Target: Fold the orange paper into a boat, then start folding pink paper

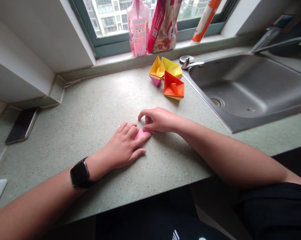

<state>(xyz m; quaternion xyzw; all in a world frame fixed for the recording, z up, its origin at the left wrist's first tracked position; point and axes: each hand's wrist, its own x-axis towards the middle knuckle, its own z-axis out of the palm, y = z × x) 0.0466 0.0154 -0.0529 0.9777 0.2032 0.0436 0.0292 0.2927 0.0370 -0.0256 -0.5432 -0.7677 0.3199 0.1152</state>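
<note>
A small pink piece of paper (139, 134) lies on the counter, mostly covered by my hands. My left hand (122, 143), with a black watch (79, 174) on its wrist, rests flat over it with fingers spread. From the right, my right hand (159, 119) reaches in: its thumb touches the far side of the pink paper, its index finger arches away from the thumb, and the other fingers curl under. Beyond my hands stand folded paper boats: an orange boat (174, 87) in front, a yellow boat (172, 67) and a yellow-and-pink boat (156, 70) behind.
A steel sink (230, 116) is set into the speckled counter (90, 100) at right. A dark phone (22, 125) lies at far left. On the window ledge stand a pink bottle (138, 33), a red pouch (164, 30) and an orange-and-white tube (204, 21).
</note>
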